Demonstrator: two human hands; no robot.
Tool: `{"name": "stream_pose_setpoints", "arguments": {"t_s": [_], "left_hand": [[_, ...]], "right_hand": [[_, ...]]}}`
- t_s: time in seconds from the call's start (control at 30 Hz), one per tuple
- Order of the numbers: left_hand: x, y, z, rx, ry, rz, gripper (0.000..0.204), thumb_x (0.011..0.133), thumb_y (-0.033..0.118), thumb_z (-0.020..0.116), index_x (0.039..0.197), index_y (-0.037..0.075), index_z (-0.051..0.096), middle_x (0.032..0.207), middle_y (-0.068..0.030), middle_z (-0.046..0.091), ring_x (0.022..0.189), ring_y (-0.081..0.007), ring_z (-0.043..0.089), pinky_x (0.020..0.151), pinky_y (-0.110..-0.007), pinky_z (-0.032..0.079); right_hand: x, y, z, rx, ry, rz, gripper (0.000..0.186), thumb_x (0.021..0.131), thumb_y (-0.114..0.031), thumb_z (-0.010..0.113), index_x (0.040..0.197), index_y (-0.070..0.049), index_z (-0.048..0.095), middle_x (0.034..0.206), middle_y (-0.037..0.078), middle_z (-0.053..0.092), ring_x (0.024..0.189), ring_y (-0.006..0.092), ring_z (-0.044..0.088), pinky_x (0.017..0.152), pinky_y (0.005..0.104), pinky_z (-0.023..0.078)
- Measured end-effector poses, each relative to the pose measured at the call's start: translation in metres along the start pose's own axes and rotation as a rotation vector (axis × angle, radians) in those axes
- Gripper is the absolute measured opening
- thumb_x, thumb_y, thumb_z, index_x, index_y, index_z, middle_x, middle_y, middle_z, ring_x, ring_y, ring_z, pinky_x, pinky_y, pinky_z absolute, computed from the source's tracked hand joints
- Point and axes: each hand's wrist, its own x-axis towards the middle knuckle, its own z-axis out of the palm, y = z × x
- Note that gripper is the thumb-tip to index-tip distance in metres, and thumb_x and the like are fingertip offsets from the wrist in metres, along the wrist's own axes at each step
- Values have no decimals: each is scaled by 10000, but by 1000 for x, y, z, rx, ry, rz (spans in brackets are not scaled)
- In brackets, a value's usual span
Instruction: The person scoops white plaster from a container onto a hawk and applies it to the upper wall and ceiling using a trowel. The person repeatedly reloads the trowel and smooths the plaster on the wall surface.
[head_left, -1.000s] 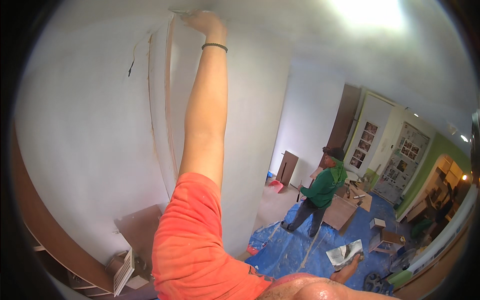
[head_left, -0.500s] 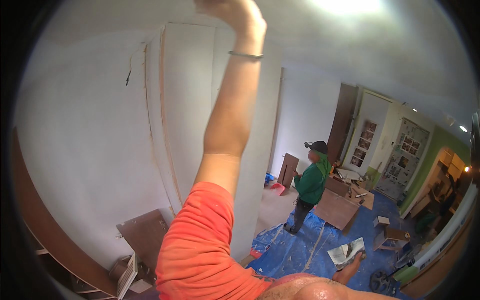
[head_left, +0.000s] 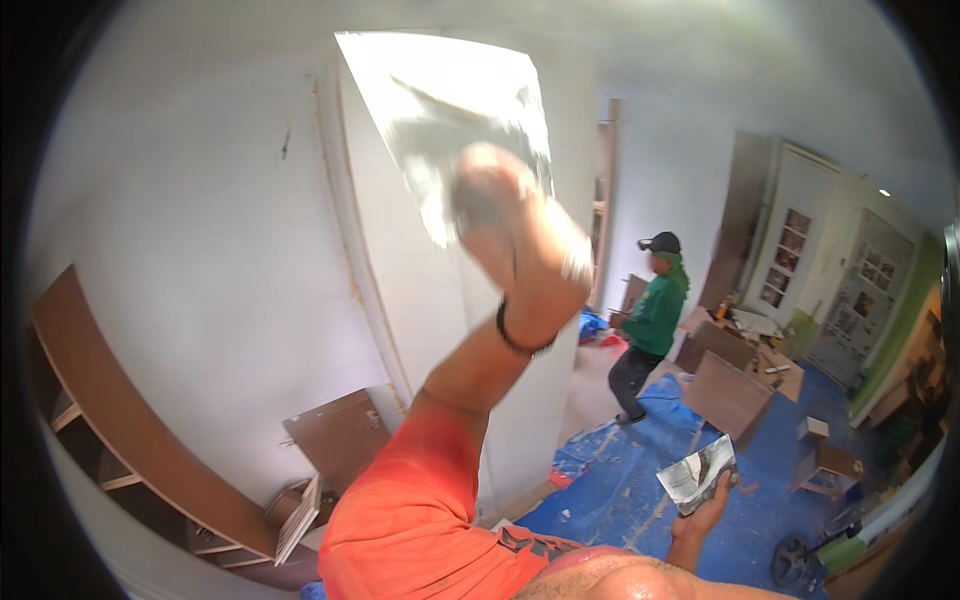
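Observation:
Raised in front of the wall, my left hand (head_left: pixel 530 235) grips a broad, shiny metal scraper blade (head_left: pixel 440 75). Motion blurs the hand, and a dark band circles its wrist. The blade tilts upward near the white ceiling and wall; whether it touches either I cannot tell. Lower on the right, my right hand (head_left: pixel 705 515) holds a flat metal plate (head_left: pixel 690 482) with a grey smear on it. Its fingers wrap the plate's right edge. An orange sleeve (head_left: pixel 400 510) covers my left upper arm.
A co-worker (head_left: pixel 655 310) in green stands beside brown boards (head_left: pixel 728 395). Blue sheeting (head_left: pixel 600 500) covers the floor. At left, a long brown cabinet panel (head_left: pixel 130 420) and a leaning board (head_left: pixel 340 435) stand by the wall. A wire (head_left: pixel 287 145) hangs from the wall.
My left hand has come down from the top edge, bringing the scraper blade into view. The room has shifted right and up in the picture. My right hand still holds the plate.

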Motion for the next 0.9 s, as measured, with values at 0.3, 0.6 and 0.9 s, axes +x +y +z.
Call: {"name": "stream_pose_setpoints", "arguments": {"t_s": [0.3, 0.6, 0.9], "left_hand": [[-167, 116, -139, -297, -1303, -550, 549, 959, 117, 597, 1500, 122, 507, 1573, -236, 390, 1494, -396, 334, 1203, -610, 231], [-136, 88, -197, 294, -2011, -684, 847, 732, -80, 597, 1516, 225, 498, 1597, -153, 396, 1493, -386, 335, 1251, -564, 215], [148, -132, -87, 285, -105, -344, 593, 1095, 437, 423, 1527, 43, 325, 1534, -105, 406, 1365, -235, 429, 1155, -399, 353]], "right_hand": [[0, 48, 98, 230, -539, 563, 422, 1064, -359, 487, 1320, -42, 594, 1228, 110, 681, 1084, 243, 676, 916, 405, 562], [45, 44, 80, 376, -423, 863, 328, 1044, -274, 557, 1264, -37, 616, 1154, 124, 710, 991, 229, 721, 853, 389, 614], [49, 24, 69, 236, -244, 557, 356, 1031, -276, 582, 1326, -76, 592, 1225, 60, 685, 1066, 208, 691, 906, 375, 586]]}}
